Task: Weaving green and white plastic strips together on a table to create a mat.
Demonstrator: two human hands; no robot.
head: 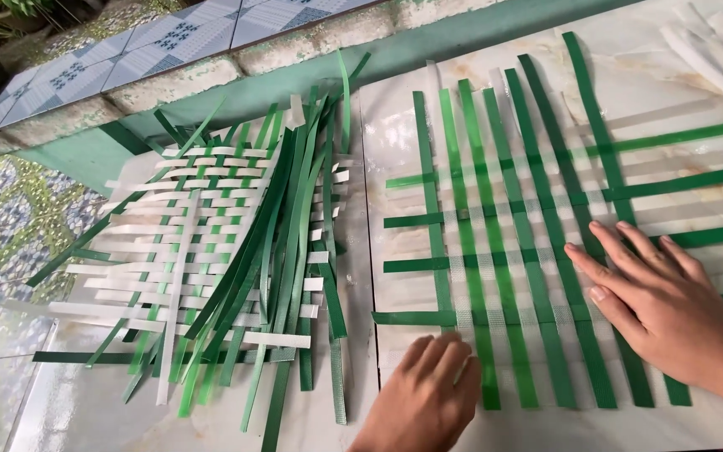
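Observation:
A loose weave of green and white plastic strips (pixel 512 243) lies flat on a pale marble-like slab (pixel 403 125). My left hand (pixel 424 393) rests palm down at the weave's near edge, its fingers bent onto the lower ends of the upright green strips. My right hand (pixel 663 305) lies flat with fingers spread, pressing on the right part of the weave, fingertips on a green upright strip. Neither hand grips anything.
To the left sits a woven mat of green and white strips (pixel 202 251) with a bundle of loose green strips (pixel 282 243) piled on it. White strips (pixel 705 42) lie at the far right. A green-painted low wall (pixel 211 92) with a tiled top runs behind.

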